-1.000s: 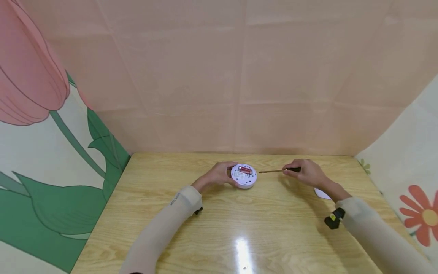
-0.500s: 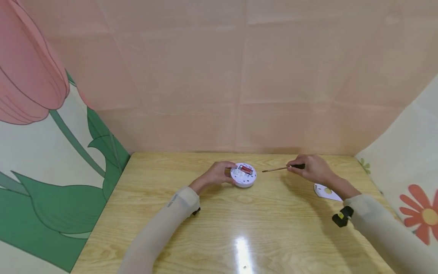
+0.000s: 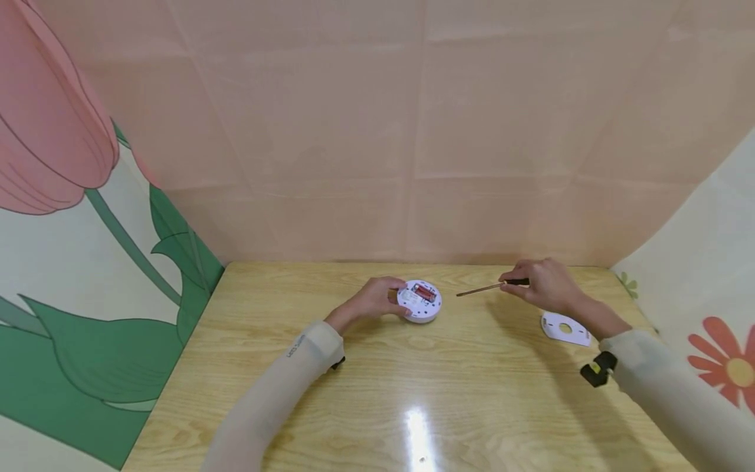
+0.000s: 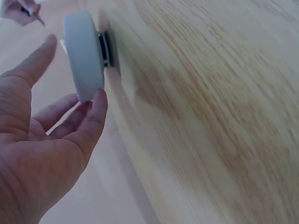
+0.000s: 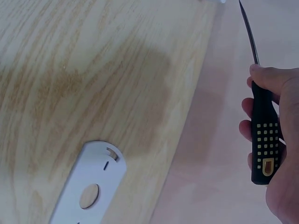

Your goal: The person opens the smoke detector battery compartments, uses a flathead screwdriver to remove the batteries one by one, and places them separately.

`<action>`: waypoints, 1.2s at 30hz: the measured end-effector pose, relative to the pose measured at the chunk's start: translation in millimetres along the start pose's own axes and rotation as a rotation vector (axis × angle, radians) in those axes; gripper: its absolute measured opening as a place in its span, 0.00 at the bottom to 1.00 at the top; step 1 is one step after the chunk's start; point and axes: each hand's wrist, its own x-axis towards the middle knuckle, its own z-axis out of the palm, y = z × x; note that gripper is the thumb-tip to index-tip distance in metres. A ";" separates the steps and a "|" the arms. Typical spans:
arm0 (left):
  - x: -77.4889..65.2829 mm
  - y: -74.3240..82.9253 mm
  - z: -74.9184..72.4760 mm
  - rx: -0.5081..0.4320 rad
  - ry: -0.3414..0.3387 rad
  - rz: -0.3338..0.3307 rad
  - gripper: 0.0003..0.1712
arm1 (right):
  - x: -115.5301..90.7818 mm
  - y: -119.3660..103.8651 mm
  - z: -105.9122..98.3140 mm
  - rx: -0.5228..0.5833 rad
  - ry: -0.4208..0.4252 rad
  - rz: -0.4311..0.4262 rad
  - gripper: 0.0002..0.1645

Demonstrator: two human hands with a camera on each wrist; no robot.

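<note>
A round white device (image 3: pixel 417 312) with a red battery (image 3: pixel 424 293) in its upward face is near the back of the table. My left hand (image 3: pixel 373 298) grips its left rim between thumb and fingers; in the left wrist view the device (image 4: pixel 83 58) appears edge-on, with a dark part underneath. To the right, my right hand (image 3: pixel 547 286) holds a screwdriver (image 3: pixel 480 289) by its handle, the shaft pointing left, its tip apart from the device. In the right wrist view, gold dots mark the screwdriver's black handle (image 5: pixel 265 135).
On the table (image 3: pixel 354 406), below my right hand, lies a flat white plate (image 3: pixel 553 330) with a round central hole and slots. A plain pink backdrop (image 3: pixel 330 131) rises behind the table's back edge. Flower-printed cloth (image 3: pixel 106 354) flanks the left side.
My right hand has moved right and slightly toward the back with the screwdriver, away from the device, uncovering the white plate. The left hand and the device have barely moved.
</note>
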 end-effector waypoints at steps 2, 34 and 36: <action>0.8 1.2 0.4 0.033 -0.004 -0.002 0.39 | 1.2 -0.6 -2.9 0.002 -0.005 -0.011 0.12; 7.9 14.3 21.4 0.208 0.064 -0.047 0.54 | 28.1 -4.7 -22.3 -0.121 0.040 -0.188 0.36; 9.1 13.7 20.8 0.251 0.060 -0.032 0.53 | 29.8 -6.5 -23.6 -0.131 0.038 -0.188 0.42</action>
